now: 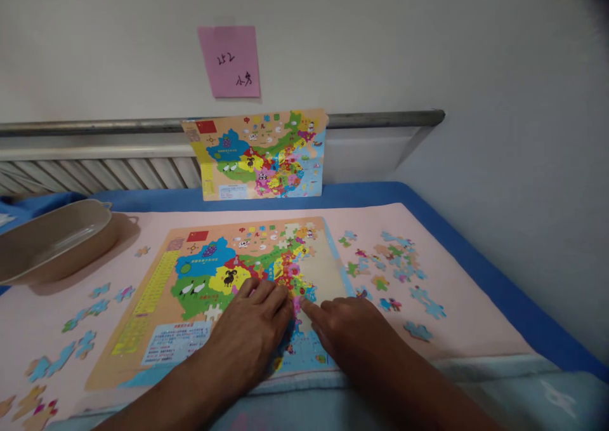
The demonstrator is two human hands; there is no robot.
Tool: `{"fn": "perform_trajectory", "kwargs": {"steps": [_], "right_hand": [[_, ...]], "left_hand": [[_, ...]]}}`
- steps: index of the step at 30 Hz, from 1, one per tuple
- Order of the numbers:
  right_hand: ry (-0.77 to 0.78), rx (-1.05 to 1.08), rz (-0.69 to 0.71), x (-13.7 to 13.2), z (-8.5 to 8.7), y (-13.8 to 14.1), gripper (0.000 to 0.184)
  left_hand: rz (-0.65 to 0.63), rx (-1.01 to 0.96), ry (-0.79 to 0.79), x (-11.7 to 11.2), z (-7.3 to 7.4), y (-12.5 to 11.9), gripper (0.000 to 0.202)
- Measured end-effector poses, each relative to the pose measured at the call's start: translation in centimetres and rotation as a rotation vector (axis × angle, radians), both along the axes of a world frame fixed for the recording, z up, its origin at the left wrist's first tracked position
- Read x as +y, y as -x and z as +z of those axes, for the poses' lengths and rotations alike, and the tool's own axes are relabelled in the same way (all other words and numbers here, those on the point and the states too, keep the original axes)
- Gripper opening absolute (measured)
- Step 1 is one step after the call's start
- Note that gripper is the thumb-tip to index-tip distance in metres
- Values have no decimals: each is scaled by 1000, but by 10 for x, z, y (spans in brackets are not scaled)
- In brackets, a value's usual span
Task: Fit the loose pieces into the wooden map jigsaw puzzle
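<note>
A map jigsaw puzzle [271, 272], partly filled, lies in its frame before me. My left hand [259, 320] rests palm down on the lower middle of the map, its fingers bent slightly and covering some pieces. Beside it, the index finger of my right hand [349, 326] is stretched out, its tip touching a pink puzzle piece [297, 305] that sits in the map. The other fingers of that hand are curled, and its thumb is hidden. Pale bare board [328, 272] shows on the right side of the puzzle.
Loose puzzle pieces [399, 259] are scattered to the right, and more loose pieces [98, 307] lie to the left. A beige basin [57, 240] stands at the far left. A printed map sheet [266, 158] leans at the back against a metal rail [380, 120].
</note>
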State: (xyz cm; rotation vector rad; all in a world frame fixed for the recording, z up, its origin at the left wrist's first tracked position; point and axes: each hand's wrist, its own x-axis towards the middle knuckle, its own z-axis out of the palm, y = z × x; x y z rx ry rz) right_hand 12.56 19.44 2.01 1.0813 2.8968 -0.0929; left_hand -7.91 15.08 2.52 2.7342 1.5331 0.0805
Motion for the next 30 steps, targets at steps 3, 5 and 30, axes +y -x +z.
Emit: {"fn": "perform_trajectory", "kwargs": {"steps": [3, 5, 30], "right_hand": [[-10, -18, -3, 1, -2, 0, 29], [-19, -12, 0, 1, -3, 0, 30], [84, 35, -64, 11, 12, 4, 28]], "left_hand": [[-9, -52, 21, 1, 2, 2, 24], [-6, -113, 23, 1, 3, 2, 20], [93, -496, -45, -2, 21, 17, 27]]}}
